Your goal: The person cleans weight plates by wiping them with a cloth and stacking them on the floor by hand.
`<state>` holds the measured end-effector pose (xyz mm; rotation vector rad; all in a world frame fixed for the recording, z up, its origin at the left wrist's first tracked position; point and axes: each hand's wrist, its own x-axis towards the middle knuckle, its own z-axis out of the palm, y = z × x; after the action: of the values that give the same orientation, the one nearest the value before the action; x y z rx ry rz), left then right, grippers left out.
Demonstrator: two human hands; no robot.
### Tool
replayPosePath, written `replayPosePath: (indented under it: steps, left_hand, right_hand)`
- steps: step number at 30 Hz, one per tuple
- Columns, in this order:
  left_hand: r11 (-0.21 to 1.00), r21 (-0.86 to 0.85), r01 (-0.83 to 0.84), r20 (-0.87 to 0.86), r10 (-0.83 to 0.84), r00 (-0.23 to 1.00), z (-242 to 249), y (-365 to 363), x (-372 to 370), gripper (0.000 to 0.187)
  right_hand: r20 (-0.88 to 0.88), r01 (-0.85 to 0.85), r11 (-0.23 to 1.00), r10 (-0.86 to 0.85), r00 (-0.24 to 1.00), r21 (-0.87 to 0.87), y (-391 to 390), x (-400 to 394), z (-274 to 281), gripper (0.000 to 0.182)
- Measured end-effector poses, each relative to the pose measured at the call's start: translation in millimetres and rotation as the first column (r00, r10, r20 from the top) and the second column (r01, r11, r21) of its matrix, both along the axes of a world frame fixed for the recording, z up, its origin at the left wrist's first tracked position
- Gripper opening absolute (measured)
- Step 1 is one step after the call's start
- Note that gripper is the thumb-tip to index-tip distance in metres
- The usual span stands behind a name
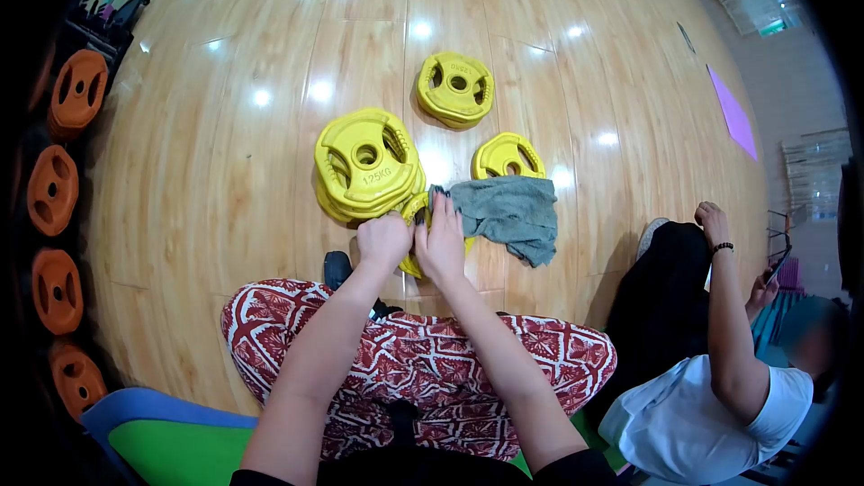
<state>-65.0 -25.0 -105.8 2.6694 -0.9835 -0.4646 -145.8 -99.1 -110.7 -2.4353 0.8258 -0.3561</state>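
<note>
My left hand (384, 239) is closed in a grip on the edge of a yellow weight plate (409, 265) standing tilted in front of me. My right hand (441, 236) lies with its fingers stretched over the same plate and over one end of a grey-green cloth (513, 211). The cloth spreads to the right, partly covering another yellow plate (508, 153). Just beyond my left hand is a stack of yellow plates (367, 157), the top one marked 1.25KG. Farther off lies a smaller yellow stack (456, 88).
Orange plates (56, 191) line a rack at the left. At the right sits another person (702, 396) in a white top, holding a phone (776, 272). A purple sheet (731, 112) lies on the wooden floor (225, 171). A green and blue mat (180, 441) is at lower left.
</note>
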Motion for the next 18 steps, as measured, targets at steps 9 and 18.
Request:
replayPosePath:
  steps: [9,18]
  left_hand:
    - [1.0,-0.005,0.006,0.017,-0.006,1.0,1.2,-0.3,-2.3,0.034]
    - [0.986,-0.111,0.124,-0.066,-0.132,0.989,28.1,-9.2,-6.5,0.029]
  right_hand:
    - [-0.075,-0.032,0.998,0.028,0.997,-0.057,-8.0,5.7,13.6,0.051]
    - [0.149,-0.004,0.999,-0.001,0.989,0.033,-31.3,-34.7,11.8,0.039]
